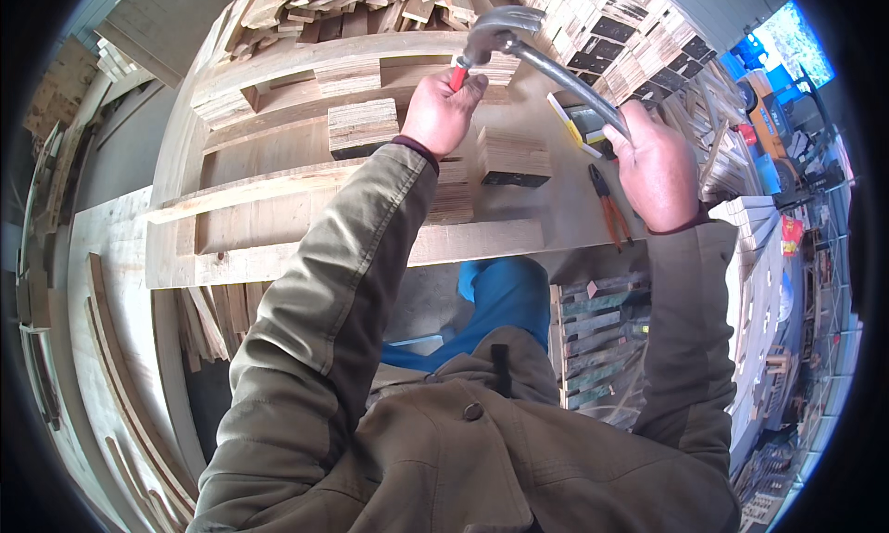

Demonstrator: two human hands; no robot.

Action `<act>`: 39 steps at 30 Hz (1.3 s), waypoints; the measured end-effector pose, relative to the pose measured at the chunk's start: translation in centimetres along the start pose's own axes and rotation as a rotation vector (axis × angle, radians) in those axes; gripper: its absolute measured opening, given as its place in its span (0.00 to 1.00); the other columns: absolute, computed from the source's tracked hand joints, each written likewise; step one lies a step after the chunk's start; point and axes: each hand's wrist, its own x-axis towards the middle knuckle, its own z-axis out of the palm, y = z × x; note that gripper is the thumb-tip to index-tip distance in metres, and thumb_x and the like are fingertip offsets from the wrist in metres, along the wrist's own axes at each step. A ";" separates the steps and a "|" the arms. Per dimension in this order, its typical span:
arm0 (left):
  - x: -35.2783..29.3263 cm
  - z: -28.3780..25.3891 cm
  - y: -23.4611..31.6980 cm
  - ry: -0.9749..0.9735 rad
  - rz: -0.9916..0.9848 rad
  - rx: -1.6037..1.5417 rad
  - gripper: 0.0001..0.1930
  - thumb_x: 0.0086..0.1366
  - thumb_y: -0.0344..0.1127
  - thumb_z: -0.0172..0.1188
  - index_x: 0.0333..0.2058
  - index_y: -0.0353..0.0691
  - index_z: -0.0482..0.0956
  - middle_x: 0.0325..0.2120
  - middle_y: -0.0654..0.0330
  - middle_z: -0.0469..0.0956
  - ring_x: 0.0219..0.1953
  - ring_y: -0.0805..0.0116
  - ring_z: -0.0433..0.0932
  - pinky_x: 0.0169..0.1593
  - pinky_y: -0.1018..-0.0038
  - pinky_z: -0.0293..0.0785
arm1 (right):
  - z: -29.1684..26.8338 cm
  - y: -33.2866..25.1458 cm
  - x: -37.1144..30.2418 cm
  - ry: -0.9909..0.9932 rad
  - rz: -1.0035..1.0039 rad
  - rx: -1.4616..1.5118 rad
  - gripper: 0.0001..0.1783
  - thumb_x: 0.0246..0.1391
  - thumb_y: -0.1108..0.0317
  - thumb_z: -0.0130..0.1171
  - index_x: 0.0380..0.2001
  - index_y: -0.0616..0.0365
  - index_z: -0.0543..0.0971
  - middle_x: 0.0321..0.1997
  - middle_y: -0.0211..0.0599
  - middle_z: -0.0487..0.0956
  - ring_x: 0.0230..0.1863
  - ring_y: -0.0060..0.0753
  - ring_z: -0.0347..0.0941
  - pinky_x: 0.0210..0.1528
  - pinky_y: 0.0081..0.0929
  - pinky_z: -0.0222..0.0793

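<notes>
A wooden pallet frame (pixel 269 260) of pale boards lies on the worktable (pixel 579 220), its near edge toward the person's body. Around it sit short laminated blocks: one (pixel 362 128) resting at the frame just left of the left wrist, another (pixel 513 157) on the tabletop to its right, and a third (pixel 452 195) partly hidden by the left sleeve (pixel 361 246), which crosses in front of the frame and covers some of its boards. Beyond it rises a heap of offcuts (pixel 356 10), and at the upper right stand stacked blocks (pixel 607 33) with black ends. Orange-handled pliers (pixel 610 207) lie near the table's right edge, below a yellow-edged tray (pixel 574 130). The hammer (pixel 565 75) is held up above the far part of the table, between the two hands. The right hand (pixel 653 172) has its fingers wrapped around the lower handle; the left hand (pixel 440 116) is curled closed on a small red piece (pixel 457 75), just beside the hammer's head, and whether the two touch cannot be told. Marks on the black block ends are too small to read, and a red-and-yellow packet (pixel 792 236) at the far right is blurred.
</notes>
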 end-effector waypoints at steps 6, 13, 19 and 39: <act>0.1 -0.1 0.1 -0.017 -0.038 0.010 0.20 0.76 0.43 0.63 0.26 0.36 0.76 0.19 0.69 0.67 0.25 0.77 0.62 0.31 0.71 0.65 | 0.9 0.2 -0.4 0.059 0.166 0.338 0.09 0.66 0.69 0.65 0.39 0.61 0.77 0.27 0.50 0.78 0.26 0.45 0.75 0.33 0.37 0.73; -0.1 -0.1 -0.2 0.002 -0.026 0.022 0.20 0.76 0.43 0.63 0.26 0.37 0.76 0.19 0.71 0.67 0.24 0.78 0.62 0.30 0.71 0.64 | 3.3 0.1 -2.5 -0.135 0.167 0.183 0.12 0.65 0.66 0.67 0.35 0.61 0.75 0.25 0.55 0.78 0.30 0.63 0.78 0.30 0.49 0.70; -0.4 -0.5 -0.5 -0.031 0.020 -0.099 0.20 0.76 0.43 0.65 0.24 0.39 0.76 0.18 0.72 0.66 0.25 0.81 0.61 0.29 0.74 0.60 | 7.1 -0.2 -9.1 -0.213 0.405 0.349 0.15 0.65 0.61 0.66 0.35 0.63 0.77 0.25 0.56 0.78 0.30 0.61 0.80 0.31 0.45 0.71; -9.6 0.1 -2.2 -0.212 0.509 0.434 0.17 0.68 0.31 0.65 0.23 0.38 0.68 0.20 0.52 0.69 0.24 0.44 0.70 0.29 0.55 0.65 | 15.1 -4.5 -22.6 -0.517 0.792 0.766 0.16 0.61 0.62 0.68 0.36 0.66 0.78 0.31 0.52 0.83 0.36 0.54 0.81 0.41 0.43 0.74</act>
